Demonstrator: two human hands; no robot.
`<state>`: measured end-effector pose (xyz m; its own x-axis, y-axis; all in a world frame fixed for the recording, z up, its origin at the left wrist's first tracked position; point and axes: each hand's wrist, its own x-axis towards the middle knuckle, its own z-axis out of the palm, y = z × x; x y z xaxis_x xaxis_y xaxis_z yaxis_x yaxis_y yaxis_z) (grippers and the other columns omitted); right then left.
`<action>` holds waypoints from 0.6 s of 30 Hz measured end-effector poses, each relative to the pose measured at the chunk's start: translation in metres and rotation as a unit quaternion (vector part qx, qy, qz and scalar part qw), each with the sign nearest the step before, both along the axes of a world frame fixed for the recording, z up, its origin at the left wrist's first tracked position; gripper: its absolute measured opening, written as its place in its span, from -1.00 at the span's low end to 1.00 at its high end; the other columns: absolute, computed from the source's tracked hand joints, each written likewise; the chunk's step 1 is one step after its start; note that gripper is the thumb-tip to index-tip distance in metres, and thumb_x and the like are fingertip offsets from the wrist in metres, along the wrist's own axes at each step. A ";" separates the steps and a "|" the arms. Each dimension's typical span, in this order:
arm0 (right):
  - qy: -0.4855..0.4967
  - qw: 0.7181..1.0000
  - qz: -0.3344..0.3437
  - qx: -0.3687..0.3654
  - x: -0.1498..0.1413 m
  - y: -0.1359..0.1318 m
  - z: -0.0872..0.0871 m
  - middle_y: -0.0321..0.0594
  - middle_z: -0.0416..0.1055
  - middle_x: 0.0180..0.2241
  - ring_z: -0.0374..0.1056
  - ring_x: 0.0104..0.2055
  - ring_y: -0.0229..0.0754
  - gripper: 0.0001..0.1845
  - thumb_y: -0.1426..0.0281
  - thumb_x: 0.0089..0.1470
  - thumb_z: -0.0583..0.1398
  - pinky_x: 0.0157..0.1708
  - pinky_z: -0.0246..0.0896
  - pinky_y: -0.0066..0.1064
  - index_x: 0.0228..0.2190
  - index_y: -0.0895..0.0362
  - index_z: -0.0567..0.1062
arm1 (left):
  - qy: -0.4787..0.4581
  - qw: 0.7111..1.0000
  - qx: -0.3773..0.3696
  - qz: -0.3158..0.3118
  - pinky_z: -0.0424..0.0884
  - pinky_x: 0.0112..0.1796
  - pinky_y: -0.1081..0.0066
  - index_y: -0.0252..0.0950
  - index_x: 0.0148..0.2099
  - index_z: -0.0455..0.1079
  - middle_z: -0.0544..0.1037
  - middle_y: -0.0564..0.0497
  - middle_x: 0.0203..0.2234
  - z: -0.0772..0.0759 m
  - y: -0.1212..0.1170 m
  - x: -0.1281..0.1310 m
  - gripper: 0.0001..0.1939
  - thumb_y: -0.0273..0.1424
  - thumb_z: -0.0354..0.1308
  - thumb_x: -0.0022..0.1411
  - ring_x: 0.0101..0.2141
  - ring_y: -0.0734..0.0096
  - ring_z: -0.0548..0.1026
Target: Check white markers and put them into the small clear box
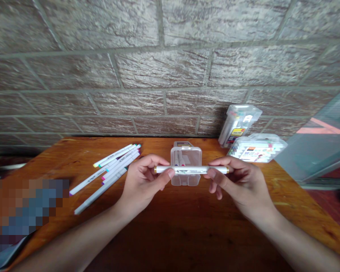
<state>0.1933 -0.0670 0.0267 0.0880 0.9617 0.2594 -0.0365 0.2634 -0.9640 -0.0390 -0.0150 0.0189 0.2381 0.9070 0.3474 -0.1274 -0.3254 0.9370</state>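
A white marker (190,170) with yellowish bands at both ends lies level between my two hands, its printed label facing me. My left hand (144,179) pinches it near the left end with thumb and fingers. Near the other end, my right hand (239,183) grips it the same way, lower fingers loosely curled beneath. Directly behind the marker is a clear plastic case (186,153), partly hidden by it, with a few markers inside. To the left of my left hand, several white markers (113,162) with coloured ends lie in a loose pile on the table.
The wooden table (170,234) meets a brick-patterned wall (136,71) at the back. At the back right stand a tall clear marker case (238,124) and a wider case of markers (257,148). A pixelated object (25,215) covers the left front edge.
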 end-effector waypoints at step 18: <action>-0.007 1.000 -0.006 -0.005 -0.001 -0.001 0.002 -0.16 0.62 -0.58 0.38 -0.73 -0.28 -0.68 0.28 -0.03 0.55 -0.74 0.28 -0.54 -0.30 0.17 0.64 | 0.006 1.000 0.001 0.003 0.31 -0.60 0.60 -0.32 -0.28 0.52 0.49 0.15 -0.66 -0.001 0.001 0.000 -0.85 -0.41 0.43 0.22 -0.67 0.60 0.39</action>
<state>0.1924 -0.0684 0.0285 0.0957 0.9633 0.2510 -0.0208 0.2540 -0.9670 -0.0390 -0.0145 0.0181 0.2368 0.9080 0.3456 -0.1144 -0.3272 0.9380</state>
